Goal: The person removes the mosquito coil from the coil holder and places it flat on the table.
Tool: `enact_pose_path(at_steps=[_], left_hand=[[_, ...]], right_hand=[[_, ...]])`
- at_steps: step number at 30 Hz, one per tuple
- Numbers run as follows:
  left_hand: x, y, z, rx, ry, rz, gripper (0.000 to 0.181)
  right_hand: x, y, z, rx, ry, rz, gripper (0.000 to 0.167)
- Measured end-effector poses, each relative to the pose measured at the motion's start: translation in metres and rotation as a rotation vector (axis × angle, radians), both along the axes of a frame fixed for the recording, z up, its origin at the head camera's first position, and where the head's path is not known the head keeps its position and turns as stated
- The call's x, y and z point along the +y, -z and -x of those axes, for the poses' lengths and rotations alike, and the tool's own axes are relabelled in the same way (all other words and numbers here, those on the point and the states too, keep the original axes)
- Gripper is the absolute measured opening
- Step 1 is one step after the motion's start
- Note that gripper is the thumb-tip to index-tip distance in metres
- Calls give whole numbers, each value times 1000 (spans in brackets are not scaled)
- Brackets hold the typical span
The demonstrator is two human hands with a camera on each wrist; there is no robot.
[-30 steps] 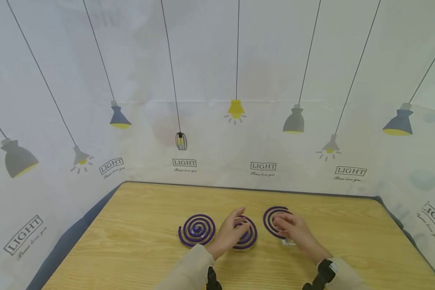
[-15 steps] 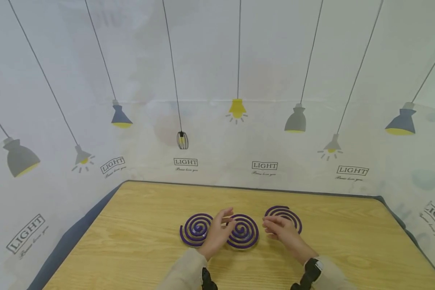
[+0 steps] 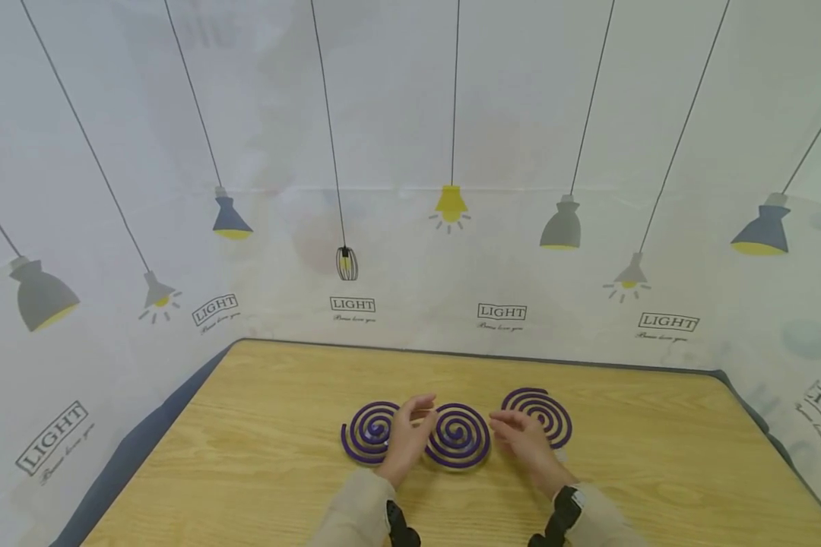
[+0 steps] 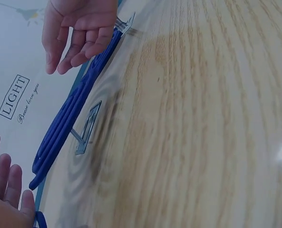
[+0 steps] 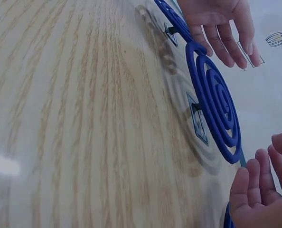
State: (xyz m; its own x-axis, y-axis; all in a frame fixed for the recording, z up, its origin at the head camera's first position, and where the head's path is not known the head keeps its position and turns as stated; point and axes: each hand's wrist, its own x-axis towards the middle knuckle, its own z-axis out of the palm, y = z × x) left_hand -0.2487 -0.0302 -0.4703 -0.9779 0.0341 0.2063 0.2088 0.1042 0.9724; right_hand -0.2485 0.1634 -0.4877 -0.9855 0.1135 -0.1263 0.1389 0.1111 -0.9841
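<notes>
Three purple mosquito coils lie in a row on small metal stands. In the head view the left coil (image 3: 376,429) is partly covered by my left hand (image 3: 408,437), whose fingers are loosely bent. The middle coil (image 3: 456,434) sits between both hands. My right hand (image 3: 525,444), fingers relaxed, is between the middle coil and the right coil (image 3: 559,430), covering part of the latter. In the right wrist view the middle coil (image 5: 225,103) rests raised on its stand (image 5: 198,118), with my right hand (image 5: 264,199) apart from it. Neither hand holds anything.
The wooden table (image 3: 280,395) ends at a dark edge at the back. A white curtain-like backdrop (image 3: 397,114) printed with hanging lamps and "LIGHT" surrounds it on three sides.
My right hand has moved left off the right coil towards the middle one. My left hand has shifted left, uncovering the middle coil. The coils stay in place on the table.
</notes>
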Motion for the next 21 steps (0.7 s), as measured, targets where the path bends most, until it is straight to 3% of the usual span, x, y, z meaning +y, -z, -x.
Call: enact_pose_path(at_steps=[4, 11, 16, 21], left_hand=[[0, 15, 9, -16, -31, -2, 27], [0, 21, 11, -45, -18, -28, 28], [-2, 23, 12, -55, 23, 6, 31], [-6, 23, 12, -82, 104, 55, 36]], right_hand=[[-3, 2, 3, 20, 6, -44, 27], [-8, 5, 4, 46, 3, -71, 27], [-10, 7, 5, 35, -12, -75, 30], [-11, 10, 5, 29, -19, -75, 36]])
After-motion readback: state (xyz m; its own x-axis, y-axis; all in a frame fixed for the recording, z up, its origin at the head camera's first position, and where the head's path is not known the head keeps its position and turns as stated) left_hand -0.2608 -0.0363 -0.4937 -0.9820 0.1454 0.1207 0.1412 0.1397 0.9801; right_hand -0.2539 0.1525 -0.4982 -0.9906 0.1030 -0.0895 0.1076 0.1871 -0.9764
